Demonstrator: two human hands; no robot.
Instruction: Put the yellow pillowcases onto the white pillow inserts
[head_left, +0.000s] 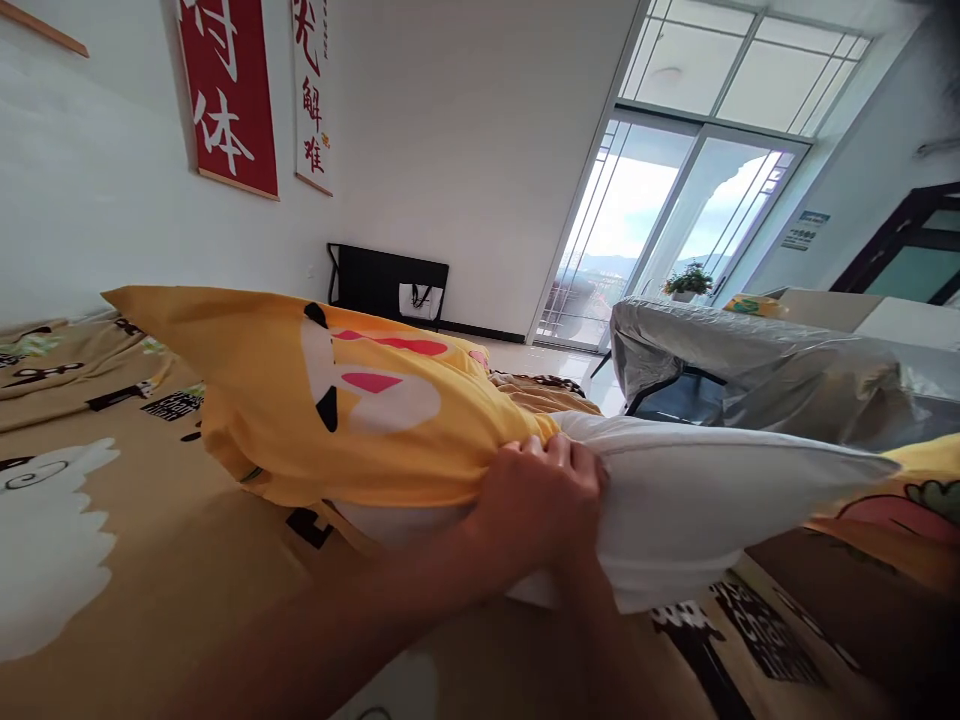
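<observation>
A white pillow lies partly inside a yellow pillowcase printed with pink and white shapes. Its right part sticks out bare, and some white also shows below the case's lower edge. My left hand is closed on the pillowcase near its opening, with the pillow beneath. Right beside it, touching, my right hand has its fingers curled over the place where yellow cloth meets white pillow. The fingertips of both hands are partly hidden by cloth and by each other.
A brown patterned bedsheet spreads under the pillow. At the right edge lies another yellow printed cloth. Beyond stand a table under a silvery plastic cover, a blue chair and a black bench with a white bag.
</observation>
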